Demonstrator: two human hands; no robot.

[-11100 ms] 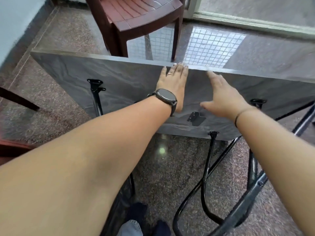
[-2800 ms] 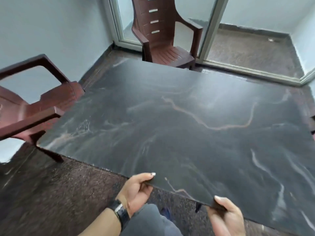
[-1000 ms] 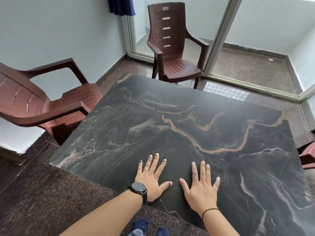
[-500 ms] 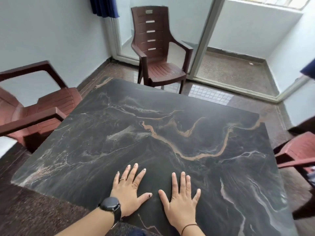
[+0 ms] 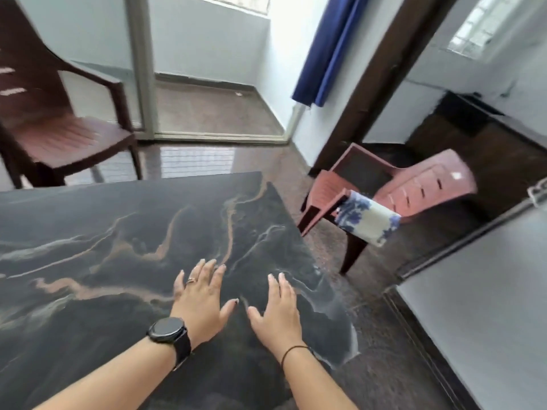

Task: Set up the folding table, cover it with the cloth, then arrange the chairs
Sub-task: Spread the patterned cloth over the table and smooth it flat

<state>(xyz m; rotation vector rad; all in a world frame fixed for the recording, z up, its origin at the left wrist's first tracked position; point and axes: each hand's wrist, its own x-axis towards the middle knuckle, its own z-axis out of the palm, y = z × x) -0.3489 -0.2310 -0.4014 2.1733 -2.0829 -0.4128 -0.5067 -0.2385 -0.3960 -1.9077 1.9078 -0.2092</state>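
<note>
No writing, label, brand, number or sign can be read anywhere in the view; the dark face of the watch [image 5: 167, 329] on the left wrist shows no legible characters.

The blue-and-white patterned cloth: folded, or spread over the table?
Folded. The blue-and-white patterned cloth lies as a compact bundle over the arm of the pink plastic chair; the dark marble-patterned tabletop is bare.

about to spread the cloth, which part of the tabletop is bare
The dark marbled tabletop is bare from its far edge to its left side. Only the near right corner is taken, where the left hand and right hand lie flat.
</note>
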